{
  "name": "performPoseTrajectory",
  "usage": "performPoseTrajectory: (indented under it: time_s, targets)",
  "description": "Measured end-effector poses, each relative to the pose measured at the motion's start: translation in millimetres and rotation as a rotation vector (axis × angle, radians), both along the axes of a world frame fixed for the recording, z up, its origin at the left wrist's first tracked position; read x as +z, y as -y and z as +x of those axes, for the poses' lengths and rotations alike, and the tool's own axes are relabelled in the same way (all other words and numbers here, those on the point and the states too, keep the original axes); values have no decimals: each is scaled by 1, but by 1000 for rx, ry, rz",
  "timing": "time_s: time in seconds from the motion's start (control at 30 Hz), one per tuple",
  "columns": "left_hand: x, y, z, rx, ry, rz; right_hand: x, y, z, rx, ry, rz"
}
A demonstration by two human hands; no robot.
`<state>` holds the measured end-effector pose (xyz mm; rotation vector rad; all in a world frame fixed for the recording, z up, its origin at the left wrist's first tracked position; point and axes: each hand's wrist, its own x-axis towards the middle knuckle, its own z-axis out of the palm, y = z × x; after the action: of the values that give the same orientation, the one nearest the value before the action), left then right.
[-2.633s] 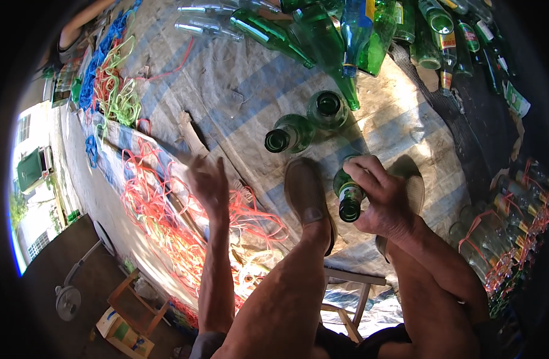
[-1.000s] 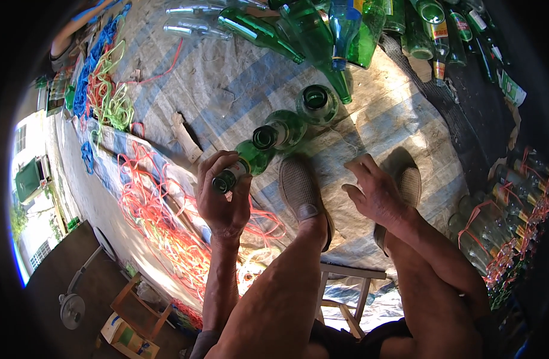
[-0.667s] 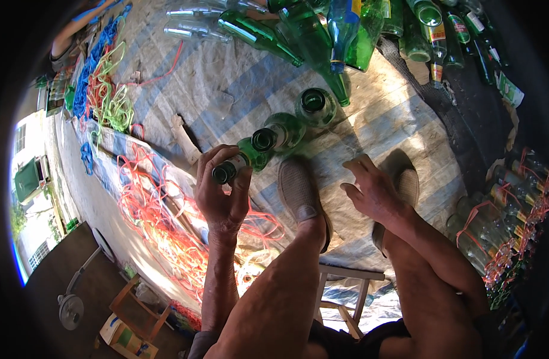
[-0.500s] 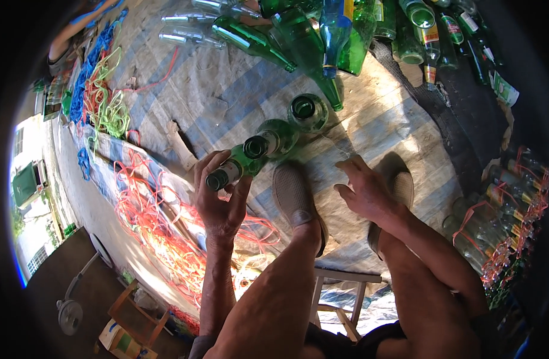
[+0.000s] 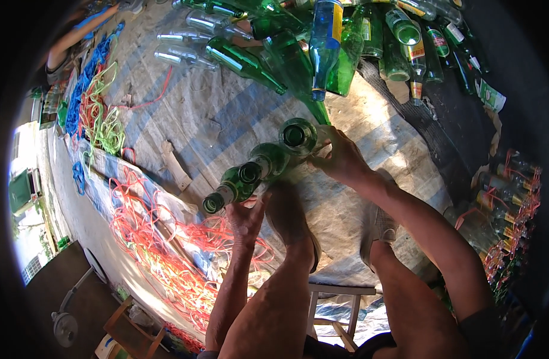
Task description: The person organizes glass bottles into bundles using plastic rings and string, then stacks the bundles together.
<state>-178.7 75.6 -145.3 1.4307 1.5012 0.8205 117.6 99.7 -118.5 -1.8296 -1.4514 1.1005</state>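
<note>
1. Left hand point(image 5: 246, 216) grips the base of a tilted green bottle point(image 5: 226, 192), apparently closed around it.
2. Right hand point(image 5: 340, 160) lies open-fingered against another upright green bottle point(image 5: 297, 135) on the woven mat point(image 5: 214, 119).

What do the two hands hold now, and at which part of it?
The left hand grips the lower body of the nearest upright green bottle. The right hand touches the side of the farthest upright bottle; a full grip there cannot be told.

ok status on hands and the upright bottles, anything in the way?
Left hand on nearest green bottle. Right hand against farthest bottle. Three bottles upright in a row. Foot right beside them.
</note>
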Motion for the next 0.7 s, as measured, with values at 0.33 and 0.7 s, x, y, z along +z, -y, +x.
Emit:
performPoseTrajectory:
  time_s: [0.33,0.7]
  targets:
    - [-7,-1,32,179,65,-163,-14,-19,-12,-46,-199,-128]
    - [-14,-11,41,224,-39,-47,-7,-20,-20,-65,-135,-116]
